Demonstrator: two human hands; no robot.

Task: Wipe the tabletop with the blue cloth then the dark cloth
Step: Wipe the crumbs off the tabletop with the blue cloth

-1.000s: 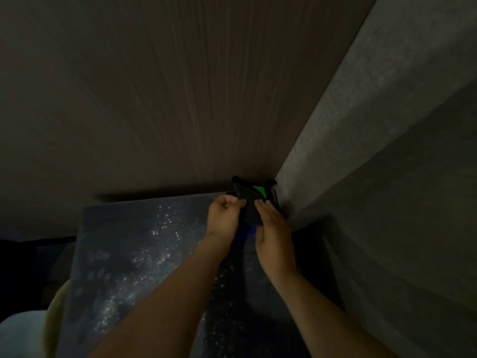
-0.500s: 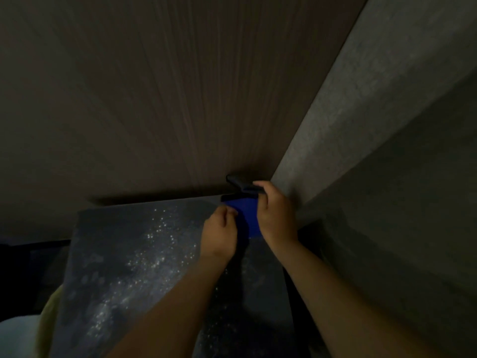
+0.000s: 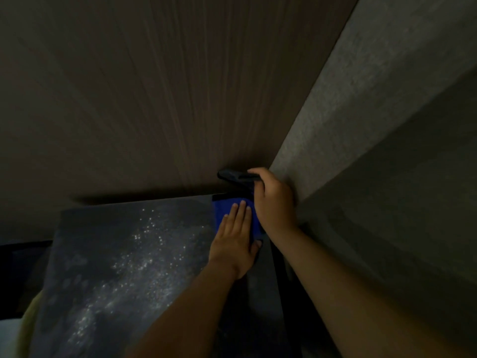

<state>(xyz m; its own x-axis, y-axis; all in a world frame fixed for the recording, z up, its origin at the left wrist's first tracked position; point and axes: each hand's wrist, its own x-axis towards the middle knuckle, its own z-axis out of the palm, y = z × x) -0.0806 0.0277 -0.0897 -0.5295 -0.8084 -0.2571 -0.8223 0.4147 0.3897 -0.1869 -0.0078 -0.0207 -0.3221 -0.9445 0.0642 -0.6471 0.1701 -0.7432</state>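
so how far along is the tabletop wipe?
Done: the right hand grips the dark cloth, raised above the blue cloth. In hand: the left hand lies flat on the blue cloth at the far corner of the tabletop. Left: apparently both wipes; no wiped patch is visible.

Left forearm [image 3: 185, 303], right forearm [image 3: 335, 288]: seemingly bare.

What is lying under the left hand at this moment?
The blue cloth, spread on the dark speckled tabletop; the left hand rests flat on it. Blue shows beyond the fingertips and beside them. How far the cloth reaches under the palm is covered.
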